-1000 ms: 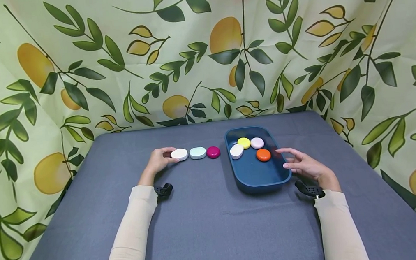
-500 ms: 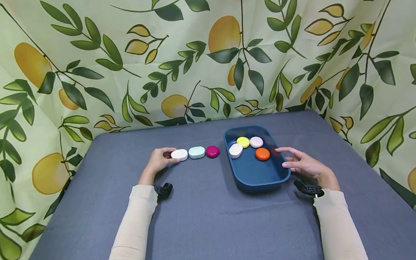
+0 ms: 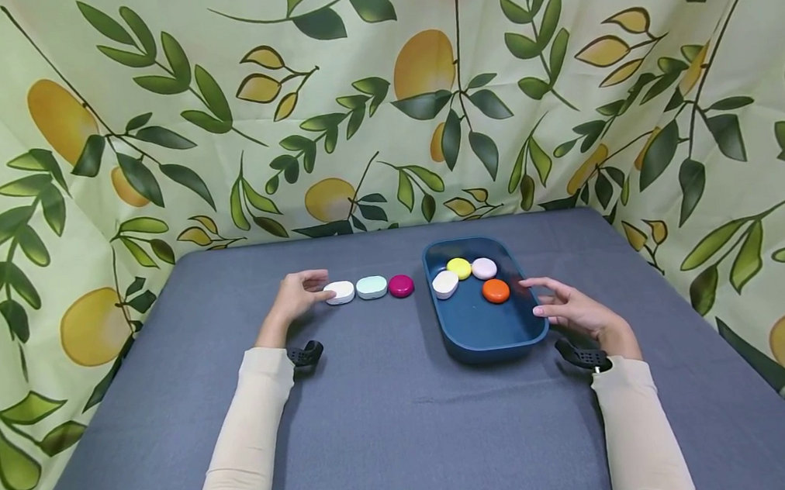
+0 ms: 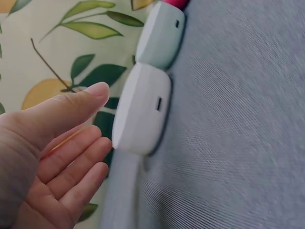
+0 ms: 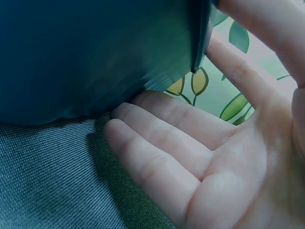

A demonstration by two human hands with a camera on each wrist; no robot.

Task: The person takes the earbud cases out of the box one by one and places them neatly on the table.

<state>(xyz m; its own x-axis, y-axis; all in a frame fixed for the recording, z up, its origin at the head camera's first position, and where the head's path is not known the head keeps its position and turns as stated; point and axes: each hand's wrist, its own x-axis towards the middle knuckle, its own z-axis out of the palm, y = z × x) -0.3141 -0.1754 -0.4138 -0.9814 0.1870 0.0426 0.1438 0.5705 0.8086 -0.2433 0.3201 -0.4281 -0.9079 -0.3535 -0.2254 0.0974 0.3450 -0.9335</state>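
Observation:
My left hand [image 3: 299, 294] hovers at the left end of a row of small cases, its fingers apart. Nearest to it is a white oval case [image 4: 140, 109] with a dark slot in its side; a slight gap shows between hand and case in the left wrist view. Beyond it stand a pale mint oval case [image 3: 371, 287] and a round magenta case [image 3: 401, 286]. My right hand [image 3: 577, 313] holds the right wall of a blue bin [image 3: 492, 345], thumb and forefinger over the rim, the other fingers [image 5: 157, 157] against the outside.
Inside the bin lie a yellow round piece [image 3: 459, 269], a pale lilac one [image 3: 484, 269], an orange one [image 3: 496, 291] and a white oval one [image 3: 446, 285]. A grey cloth [image 3: 409, 430] covers the table. A leaf-patterned curtain [image 3: 354, 124] hangs behind.
My left hand has let go of the white case and drawn slightly back to the left, its fingers spreading. The right hand and the bin stay put.

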